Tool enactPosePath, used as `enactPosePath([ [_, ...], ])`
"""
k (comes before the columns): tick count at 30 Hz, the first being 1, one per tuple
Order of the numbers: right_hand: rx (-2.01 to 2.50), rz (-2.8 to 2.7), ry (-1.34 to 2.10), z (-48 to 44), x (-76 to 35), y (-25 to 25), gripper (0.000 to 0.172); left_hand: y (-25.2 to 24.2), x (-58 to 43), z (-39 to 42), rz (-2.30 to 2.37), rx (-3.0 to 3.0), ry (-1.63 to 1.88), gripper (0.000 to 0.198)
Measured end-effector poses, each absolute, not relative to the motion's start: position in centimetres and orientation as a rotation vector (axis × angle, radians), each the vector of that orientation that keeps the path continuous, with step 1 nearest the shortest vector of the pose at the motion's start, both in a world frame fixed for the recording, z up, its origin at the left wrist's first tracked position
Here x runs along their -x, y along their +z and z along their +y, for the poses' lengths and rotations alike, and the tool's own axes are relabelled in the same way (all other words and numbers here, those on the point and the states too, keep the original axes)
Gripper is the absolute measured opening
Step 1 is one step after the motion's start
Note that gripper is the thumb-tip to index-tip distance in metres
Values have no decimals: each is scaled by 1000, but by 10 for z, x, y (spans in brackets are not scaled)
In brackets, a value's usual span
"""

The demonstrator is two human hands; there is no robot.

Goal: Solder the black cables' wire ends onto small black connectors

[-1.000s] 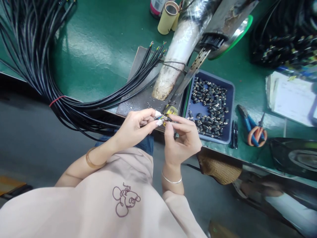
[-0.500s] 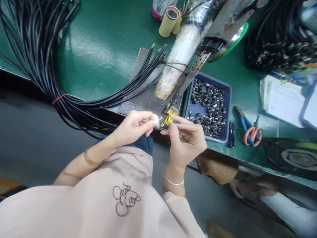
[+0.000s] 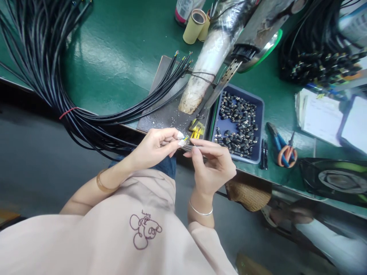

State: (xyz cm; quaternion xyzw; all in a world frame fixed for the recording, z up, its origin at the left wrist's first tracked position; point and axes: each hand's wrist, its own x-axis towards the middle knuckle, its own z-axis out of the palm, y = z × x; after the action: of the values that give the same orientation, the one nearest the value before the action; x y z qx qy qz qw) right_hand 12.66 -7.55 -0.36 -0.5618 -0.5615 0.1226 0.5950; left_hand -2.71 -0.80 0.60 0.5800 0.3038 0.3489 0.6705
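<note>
My left hand (image 3: 160, 147), with white wrapping on its fingertips, pinches a cable whose thin blue and yellow wire ends (image 3: 185, 138) poke out past the thumb. Just to the right, my right hand (image 3: 213, 164) has thumb and forefinger pressed together near those ends; whatever is between them is too small to make out. Behind the fingers lies a small yellow piece (image 3: 197, 131) under the narrow tip of a metal tool (image 3: 205, 109). A dark board (image 3: 163, 122) with scattered crumbs is beneath. Over it runs a bundle of black cables (image 3: 114, 117).
A blue tray (image 3: 260, 126) of small black connectors stands at right, with blue-handled pliers (image 3: 276, 141) and orange-handled scissors (image 3: 288, 156) beyond. A white-wrapped tube (image 3: 200, 72) slants over the board. Cardboard tubes (image 3: 194, 28) stand behind. Another person's sleeve (image 3: 327, 240) is at lower right.
My right hand has moved slightly left and down, its fingertips now away from the yellow piece. My left hand stays almost in place. The view has shifted a little.
</note>
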Motion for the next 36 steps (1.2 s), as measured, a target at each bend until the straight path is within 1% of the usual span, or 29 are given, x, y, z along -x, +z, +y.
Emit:
enactPosePath([
  [2,1342,-1292,233,-74,-127,-4,10,6,26,-9,700,-1355,778,19],
  [4,1395,-1287,271,-73,-128,-3,9,5,26,-9,716,-1433,782,17],
  [7,1432,-1297,342,-70,-128,-1,10,5,28,-8,707,-1555,805,19],
  [10,1402,-1323,283,-68,-128,-4,12,5,30,-6,682,-1603,798,22],
  [20,1381,-1410,165,-59,-128,-12,12,4,28,-1,691,-1413,760,33],
  [30,1339,-1501,-41,-50,-132,-10,14,5,22,3,710,-1376,777,32],
  [36,1359,-1508,-23,-46,-134,-7,13,6,20,6,725,-1392,784,28],
])
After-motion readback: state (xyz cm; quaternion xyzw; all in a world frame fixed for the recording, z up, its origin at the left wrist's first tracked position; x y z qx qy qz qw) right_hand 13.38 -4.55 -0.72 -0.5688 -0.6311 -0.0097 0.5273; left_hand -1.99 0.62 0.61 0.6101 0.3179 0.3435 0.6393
